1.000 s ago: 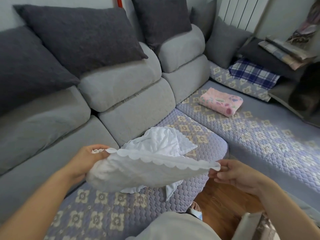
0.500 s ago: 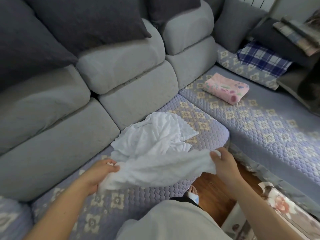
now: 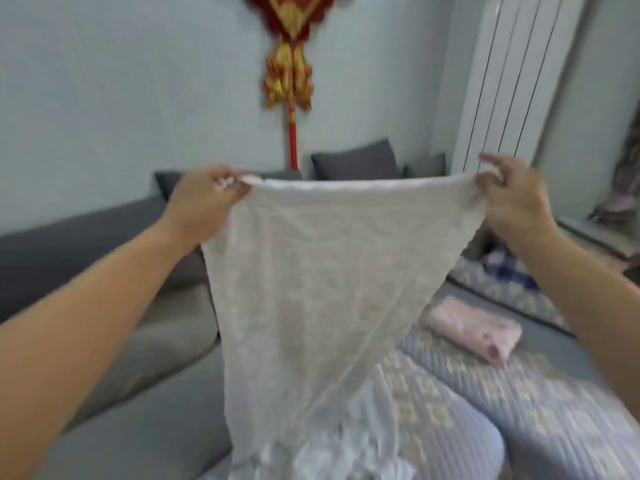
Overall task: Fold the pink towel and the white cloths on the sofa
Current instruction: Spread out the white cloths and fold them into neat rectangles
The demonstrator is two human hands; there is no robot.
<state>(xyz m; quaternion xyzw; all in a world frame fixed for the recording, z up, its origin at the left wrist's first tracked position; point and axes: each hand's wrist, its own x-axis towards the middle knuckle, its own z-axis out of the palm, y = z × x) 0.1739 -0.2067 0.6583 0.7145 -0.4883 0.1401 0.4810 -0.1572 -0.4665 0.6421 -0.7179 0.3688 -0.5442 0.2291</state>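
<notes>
Above sofa (image 3: pixel 131 358): both hands pinch white cloth (image 3: pixel 332 271) top corners; pink towel (image 3: pixel 474 332) folded.

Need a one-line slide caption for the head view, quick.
Both hands, left hand and right hand, hold a white cloth up by its top corners above the sofa.

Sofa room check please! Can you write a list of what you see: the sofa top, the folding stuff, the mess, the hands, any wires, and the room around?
Surface: grey sofa with lilac quilted flower-print cover.
Job's things: thin white cloth held up by its top corners; second crumpled white cloth below; pink towel lying folded.
Clutter: blue checked fabric.
Grippers: left hand and right hand each pinch a corner.
Cables: nothing seen.
Surroundings: red-gold hanging ornament, white radiator, dark cushions.
</notes>
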